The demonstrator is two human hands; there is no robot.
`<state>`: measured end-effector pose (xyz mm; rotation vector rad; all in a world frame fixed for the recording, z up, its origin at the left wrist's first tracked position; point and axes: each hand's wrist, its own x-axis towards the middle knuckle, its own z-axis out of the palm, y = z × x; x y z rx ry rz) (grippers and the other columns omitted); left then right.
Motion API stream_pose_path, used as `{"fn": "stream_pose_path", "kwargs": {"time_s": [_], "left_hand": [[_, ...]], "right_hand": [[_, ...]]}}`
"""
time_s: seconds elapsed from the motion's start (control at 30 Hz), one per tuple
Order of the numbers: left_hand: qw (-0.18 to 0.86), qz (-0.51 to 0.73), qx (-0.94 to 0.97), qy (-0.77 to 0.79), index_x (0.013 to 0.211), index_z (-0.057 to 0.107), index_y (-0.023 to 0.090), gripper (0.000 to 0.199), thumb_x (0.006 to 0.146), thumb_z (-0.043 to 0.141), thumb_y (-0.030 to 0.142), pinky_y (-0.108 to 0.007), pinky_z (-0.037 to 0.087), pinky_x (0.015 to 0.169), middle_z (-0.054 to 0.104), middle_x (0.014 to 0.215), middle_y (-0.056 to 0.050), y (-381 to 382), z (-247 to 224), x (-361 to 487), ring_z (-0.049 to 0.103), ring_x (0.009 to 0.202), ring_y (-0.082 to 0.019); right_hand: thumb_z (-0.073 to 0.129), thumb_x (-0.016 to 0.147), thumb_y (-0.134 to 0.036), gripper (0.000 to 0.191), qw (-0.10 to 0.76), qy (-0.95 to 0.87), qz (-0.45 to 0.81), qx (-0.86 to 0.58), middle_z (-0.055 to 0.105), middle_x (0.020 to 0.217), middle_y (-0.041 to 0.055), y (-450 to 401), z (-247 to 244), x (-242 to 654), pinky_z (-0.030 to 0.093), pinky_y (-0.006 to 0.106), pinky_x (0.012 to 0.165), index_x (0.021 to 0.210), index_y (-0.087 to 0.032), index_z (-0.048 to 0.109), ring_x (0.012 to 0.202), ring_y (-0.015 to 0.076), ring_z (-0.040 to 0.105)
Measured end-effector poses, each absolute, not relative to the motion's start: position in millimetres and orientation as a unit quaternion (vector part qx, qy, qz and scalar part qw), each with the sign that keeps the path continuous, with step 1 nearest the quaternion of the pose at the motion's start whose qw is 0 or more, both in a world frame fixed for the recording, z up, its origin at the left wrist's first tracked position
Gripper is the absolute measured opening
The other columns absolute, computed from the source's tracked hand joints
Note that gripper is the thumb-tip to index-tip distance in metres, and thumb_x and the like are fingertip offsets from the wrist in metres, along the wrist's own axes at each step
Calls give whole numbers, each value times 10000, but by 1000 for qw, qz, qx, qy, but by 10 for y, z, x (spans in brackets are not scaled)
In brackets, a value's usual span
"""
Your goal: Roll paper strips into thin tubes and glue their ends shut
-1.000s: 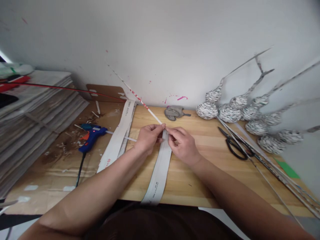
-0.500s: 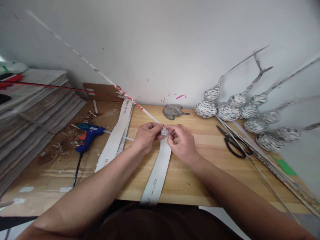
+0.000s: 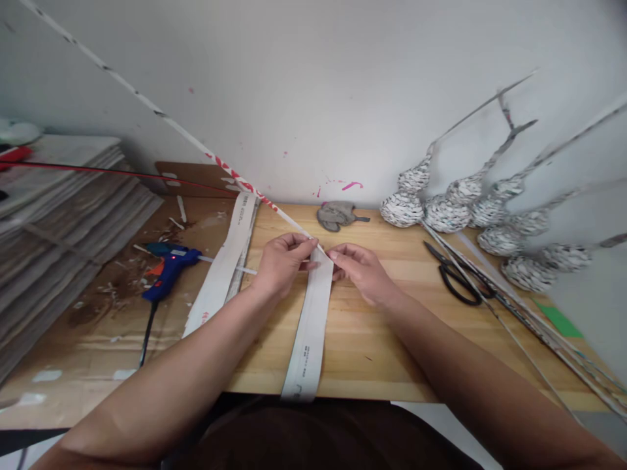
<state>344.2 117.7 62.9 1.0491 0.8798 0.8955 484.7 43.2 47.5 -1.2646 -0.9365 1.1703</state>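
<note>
A long thin rolled-paper tube (image 3: 183,132), white with red and dark marks, slants from the upper left down to my hands. Close to its lower end, my left hand (image 3: 284,262) is closed in a pinch on it. A flat white paper strip (image 3: 308,333) with printed characters runs from under the tube's end down over the table's front edge. Thumb and fingers of my right hand (image 3: 361,271) are closed on the strip's upper right corner, where it meets the tube's tip. Part of the strip's top is hidden behind my left fingers.
A stack of paper strips (image 3: 223,267) lies left of my arms, beside a blue glue gun (image 3: 171,271) on cardboard. Black scissors (image 3: 458,281) and long paper rods lie at right, below several woven gourd shapes (image 3: 401,209). A grey cloth item (image 3: 336,215) rests near the wall.
The strip's top now lies flatter against the tube's end, its lower part swung slightly right. My right fingers have shifted to the strip's corner. My left hand keeps its pinch.
</note>
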Motion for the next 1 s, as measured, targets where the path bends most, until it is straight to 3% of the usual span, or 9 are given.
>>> {"fn": "stream_pose_path", "kwargs": {"time_s": [0.2, 0.73, 0.87, 1.0], "left_hand": [[672, 369, 511, 389, 697, 643, 128, 311, 586, 812, 364, -191, 477, 482, 624, 693, -2, 1095, 660, 3431, 546, 570, -92], [670, 340, 515, 413, 680, 643, 131, 303, 601, 792, 383, -173, 400, 415, 638, 693, -33, 1121, 695, 3415, 584, 640, -131], [690, 351, 489, 403, 678, 621, 132, 297, 607, 800, 357, -171, 432, 437, 643, 702, -30, 1143, 694, 3417, 597, 652, -129], [710, 371, 463, 380, 663, 617, 127, 261, 626, 793, 316, -225, 537, 565, 601, 624, 6, 1169, 698, 3423, 555, 571, -91]], "right_hand": [[749, 700, -411, 301, 551, -405, 489, -541, 642, 707, -1, 419, 457, 4822, 456, 219, 490, 796, -150, 633, 571, 94, 573], [733, 727, -378, 265, 533, -411, 480, -563, 663, 723, 15, 396, 419, 4815, 472, 197, 470, 800, -148, 624, 581, 94, 598], [747, 709, -361, 269, 537, -392, 485, -568, 649, 728, 9, 389, 422, 4818, 477, 202, 484, 807, -144, 622, 588, 91, 586], [769, 682, -359, 287, 541, -377, 513, -549, 640, 744, 3, 376, 469, 4831, 475, 206, 506, 815, -151, 622, 602, 87, 573]]}}
